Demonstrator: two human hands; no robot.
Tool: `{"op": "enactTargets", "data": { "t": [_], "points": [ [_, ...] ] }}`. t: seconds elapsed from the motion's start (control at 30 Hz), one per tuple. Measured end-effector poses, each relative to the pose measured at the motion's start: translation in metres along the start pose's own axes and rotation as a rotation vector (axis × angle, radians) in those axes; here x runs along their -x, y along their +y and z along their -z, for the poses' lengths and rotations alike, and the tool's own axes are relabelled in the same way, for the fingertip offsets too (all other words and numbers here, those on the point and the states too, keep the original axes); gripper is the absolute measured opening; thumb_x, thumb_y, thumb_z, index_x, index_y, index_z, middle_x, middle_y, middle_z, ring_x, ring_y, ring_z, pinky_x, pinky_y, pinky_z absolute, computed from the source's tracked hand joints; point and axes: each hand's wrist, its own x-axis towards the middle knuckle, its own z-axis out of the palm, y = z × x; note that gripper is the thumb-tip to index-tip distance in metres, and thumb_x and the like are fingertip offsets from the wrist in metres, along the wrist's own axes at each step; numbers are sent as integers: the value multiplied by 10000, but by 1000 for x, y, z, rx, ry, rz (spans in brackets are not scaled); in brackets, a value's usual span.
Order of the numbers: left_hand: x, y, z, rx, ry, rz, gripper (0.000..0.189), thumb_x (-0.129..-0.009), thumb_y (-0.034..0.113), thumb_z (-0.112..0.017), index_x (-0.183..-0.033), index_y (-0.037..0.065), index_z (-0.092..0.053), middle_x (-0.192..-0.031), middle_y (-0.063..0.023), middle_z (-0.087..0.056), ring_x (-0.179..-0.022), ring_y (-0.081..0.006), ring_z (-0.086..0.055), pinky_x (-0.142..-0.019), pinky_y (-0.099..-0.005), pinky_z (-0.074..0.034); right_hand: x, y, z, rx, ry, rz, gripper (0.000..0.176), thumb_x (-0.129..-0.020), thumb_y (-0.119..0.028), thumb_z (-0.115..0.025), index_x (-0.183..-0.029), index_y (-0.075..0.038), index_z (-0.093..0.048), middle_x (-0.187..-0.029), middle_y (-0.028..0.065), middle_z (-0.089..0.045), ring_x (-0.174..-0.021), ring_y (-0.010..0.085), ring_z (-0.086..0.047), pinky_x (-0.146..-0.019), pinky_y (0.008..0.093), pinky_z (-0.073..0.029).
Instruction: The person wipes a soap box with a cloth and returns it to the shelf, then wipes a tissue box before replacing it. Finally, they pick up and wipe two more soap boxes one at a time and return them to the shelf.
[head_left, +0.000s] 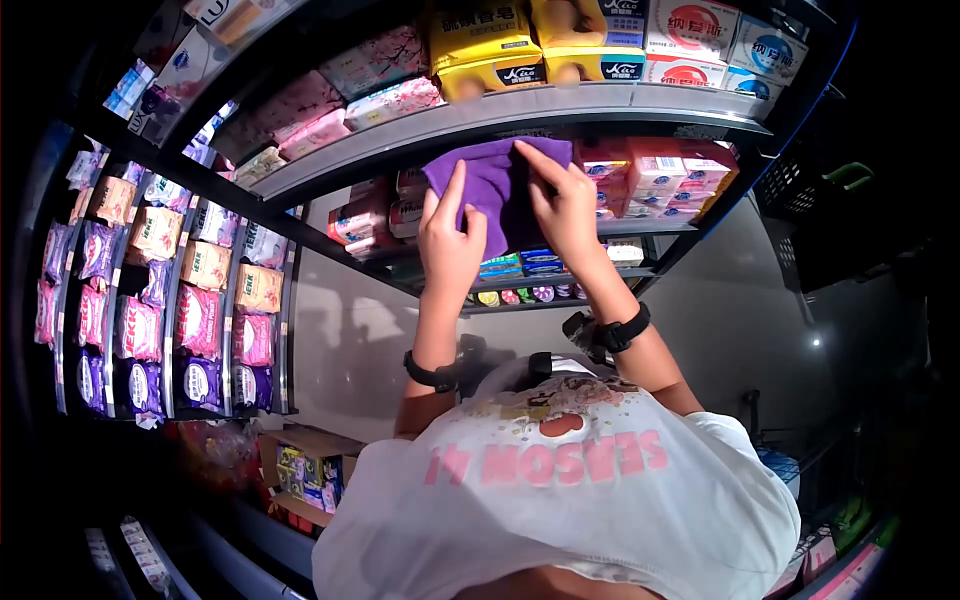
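A purple cloth is spread between my two hands, in front of the shelf that holds boxed soaps. My left hand grips its left side, with the index finger stretched up along the fabric and the thumb at the inner side. At the upper right edge, my right hand holds the cloth with its index finger pointing toward the top edge. The lower part of the cloth hangs down between the wrists. Pink soap packs sit just right of my right hand, and red-and-white packs are left of my left hand.
Above the hands runs a shelf edge carrying yellow soap packs and white boxes. Racks of wrapped packs stand at the left. A cardboard box with small packs is at lower left; a dark basket is at right.
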Motion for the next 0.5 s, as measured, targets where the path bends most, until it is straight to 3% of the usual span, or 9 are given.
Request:
{"op": "enactTargets", "data": {
  "t": [0.23,0.4,0.47,0.5],
  "points": [
    [-7,15,-28,72,-78,-45,484,-724,0,-525,-1204,60,-524,-985,-239,-552,-915,-364,-564,-802,-368,-444,-1,15,28,41,142,-59,366,-718,56,-565,-1042,-96,-641,-725,156,-617,-635,267,-582,-631,314,-466],
    [-5,9,-19,11,-71,22,460,-733,-16,-514,-1186,57,-539,-1032,-222,-555,-947,-348,-568,-807,-363,-447,0,8,19,8,74,-16,406,-700,84,-542,-1069,-71,-611,-932,186,-607,-833,333,-597,-741,350,-472],
    [-4,4,-15,15,-69,21,450,-739,-26,-511,-1183,42,-539,-1047,-216,-557,-957,-328,-572,-812,-359,-445,0,6,14,67,103,39,416,-712,92,-557,-1084,-86,-617,-773,162,-601,-666,265,-580,-641,299,-450],
    [-3,4,-15,10,-69,12,452,-740,-25,-512,-1186,40,-535,-1041,-218,-557,-950,-330,-572,-811,-357,-444,-1,6,12,53,126,70,399,-718,81,-560,-1073,-89,-623,-741,164,-593,-637,282,-571,-625,309,-453]
  ]
}}
